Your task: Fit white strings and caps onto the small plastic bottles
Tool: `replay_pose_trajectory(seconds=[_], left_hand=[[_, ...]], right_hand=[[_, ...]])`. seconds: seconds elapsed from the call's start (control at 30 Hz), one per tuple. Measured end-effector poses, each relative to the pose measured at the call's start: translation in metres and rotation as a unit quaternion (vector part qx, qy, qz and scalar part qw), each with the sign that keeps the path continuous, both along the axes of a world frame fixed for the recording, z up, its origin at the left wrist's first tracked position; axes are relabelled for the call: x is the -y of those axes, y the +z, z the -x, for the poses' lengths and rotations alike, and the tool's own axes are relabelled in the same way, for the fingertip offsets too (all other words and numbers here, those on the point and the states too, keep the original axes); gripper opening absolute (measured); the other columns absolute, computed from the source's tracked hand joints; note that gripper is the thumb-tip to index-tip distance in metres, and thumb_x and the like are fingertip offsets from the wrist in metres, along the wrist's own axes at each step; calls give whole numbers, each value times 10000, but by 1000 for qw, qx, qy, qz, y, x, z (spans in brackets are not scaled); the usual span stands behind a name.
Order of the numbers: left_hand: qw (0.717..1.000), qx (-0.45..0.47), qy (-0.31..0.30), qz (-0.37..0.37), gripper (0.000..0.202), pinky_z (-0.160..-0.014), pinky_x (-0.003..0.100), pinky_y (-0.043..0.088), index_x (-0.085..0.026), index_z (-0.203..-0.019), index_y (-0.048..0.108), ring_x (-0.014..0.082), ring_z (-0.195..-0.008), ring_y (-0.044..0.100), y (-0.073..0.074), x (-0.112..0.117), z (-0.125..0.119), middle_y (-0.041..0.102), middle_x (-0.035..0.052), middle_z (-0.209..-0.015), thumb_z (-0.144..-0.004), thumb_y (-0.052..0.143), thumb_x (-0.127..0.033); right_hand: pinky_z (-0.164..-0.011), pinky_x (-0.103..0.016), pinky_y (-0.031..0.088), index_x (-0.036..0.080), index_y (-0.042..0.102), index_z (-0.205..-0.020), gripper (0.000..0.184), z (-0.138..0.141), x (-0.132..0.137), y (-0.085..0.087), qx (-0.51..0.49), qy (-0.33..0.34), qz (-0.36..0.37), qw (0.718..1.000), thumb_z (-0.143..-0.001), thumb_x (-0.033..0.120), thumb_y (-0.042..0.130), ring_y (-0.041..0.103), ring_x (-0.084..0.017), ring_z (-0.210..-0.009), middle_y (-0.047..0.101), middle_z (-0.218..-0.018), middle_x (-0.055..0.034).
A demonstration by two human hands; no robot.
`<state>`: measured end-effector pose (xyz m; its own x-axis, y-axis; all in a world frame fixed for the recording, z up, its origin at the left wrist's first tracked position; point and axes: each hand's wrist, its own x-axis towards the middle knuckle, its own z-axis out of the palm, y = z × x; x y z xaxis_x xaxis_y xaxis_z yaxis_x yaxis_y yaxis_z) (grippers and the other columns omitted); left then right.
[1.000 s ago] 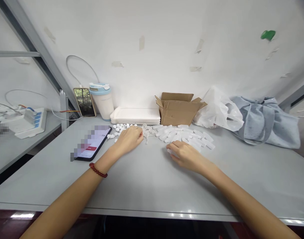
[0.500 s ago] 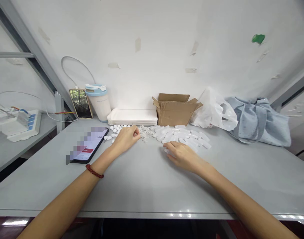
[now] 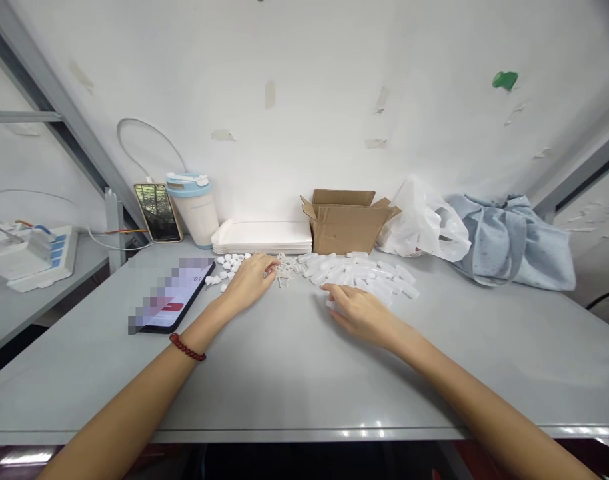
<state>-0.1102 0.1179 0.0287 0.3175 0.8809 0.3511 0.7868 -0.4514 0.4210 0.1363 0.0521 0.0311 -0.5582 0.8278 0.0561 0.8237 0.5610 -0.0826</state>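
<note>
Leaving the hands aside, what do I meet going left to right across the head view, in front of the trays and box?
Flat phone → small white pieces → white cords → plastic tubes.

The bare left arm [image 3: 129, 400] and right arm [image 3: 474, 387] reach over the worktop [image 3: 284, 373] from its front edge, slanting toward each other. Above the worktop, the left hand [image 3: 250, 279] is back-up, fingers curled; the right hand [image 3: 358, 311] bends its fingers toward its thumb.
</note>
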Motion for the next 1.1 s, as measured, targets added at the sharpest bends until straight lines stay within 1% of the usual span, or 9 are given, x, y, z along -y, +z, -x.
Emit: replay_pose_trajectory(seconds=[0.17, 0.3, 0.37, 0.53, 0.63, 0.73, 0.83, 0.97, 1.1], left_hand=[[1000, 28, -8, -5, 185, -758, 324, 475, -177, -835, 661, 204, -793, 610, -4, -2, 0, 672, 56, -844, -803, 486, -228], [998, 64, 1, -5, 175, -787, 344, 469, -196, -834, 686, 210, -859, 598, -5, 0, -1, 652, 71, -996, -792, 531, -264], [996, 87, 10, 1, 166, -789, 347, 468, -205, -821, 701, 205, -843, 598, -4, 1, -3, 650, 70, -1012, -775, 557, -273], [984, 169, 57, 23, 176, -748, 322, 480, -182, -798, 697, 184, -738, 601, 3, 2, -5, 691, 43, -796, -746, 584, -308], [971, 223, 79, 46, 254, -638, 292, 494, -133, -799, 684, 173, -666, 607, 9, 2, -4, 700, 59, -755, -743, 572, -354], [960, 259, 76, 73, 313, -532, 263, 482, -113, -843, 690, 153, -576, 592, 13, 3, -3, 700, 59, -734, -726, 571, -379], [954, 278, 58, 90, 317, -527, 253, 488, -116, -884, 701, 147, -578, 590, 14, 6, -6, 700, 50, -725, -699, 591, -349], [955, 277, 28, 101, 236, -574, 254, 503, -144, -846, 721, 147, -594, 608, 13, 16, -18, 713, 34, -725, -700, 603, -287], [970, 227, -13, 86, 133, -599, 245, 500, -180, -717, 722, 146, -588, 624, 13, 35, -36, 713, 0, -671, -718, 597, -224]], right_hand=[[-760, -314, 440, 141, 462, -1182, 366, -1, -2, -1, -16, -4, 4, 1000, -820, 86, 452, 597, -250, -1003, 620, -1110, -133], [-752, -331, 449, 142, 475, -1164, 323, -1, -3, 0, -17, -14, -5, 1000, -842, 142, 495, 603, -261, -989, 621, -1106, -138], [-725, -332, 457, 141, 473, -1165, 320, -1, -2, 2, -15, -22, 0, 1000, -854, 196, 523, 616, -265, -960, 627, -1092, -137], [-664, -299, 451, 151, 476, -1158, 323, 0, 1, 6, -19, -37, 16, 999, -860, 254, 548, 636, -253, -921, 641, -1065, -127], [-645, -289, 438, 137, 487, -1143, 312, -1, 0, 5, -16, -37, 15, 999, -859, 250, 548, 639, -251, -897, 650, -1039, -126], [-629, -278, 426, 140, 525, -1087, 245, -2, -2, 2, -8, -32, 7, 999, -863, 238, 531, 644, -242, -861, 660, -996, -113], [-618, -273, 424, 152, 550, -1046, 208, -3, -2, -1, -11, -25, 0, 1000, -861, 244, 531, 651, -232, -814, 672, -948, -98], [-643, -299, 461, 155, 504, -1137, 302, -2, 0, 0, -82, -17, 0, 996, -855, 252, 550, 656, -219, -779, 683, -952, -99], [-621, -267, 500, 194, 483, -1141, 305, 4, 5, 2, -237, 5, 31, 971, -856, 273, 560, 656, -157, -724, 686, -977, -73]])
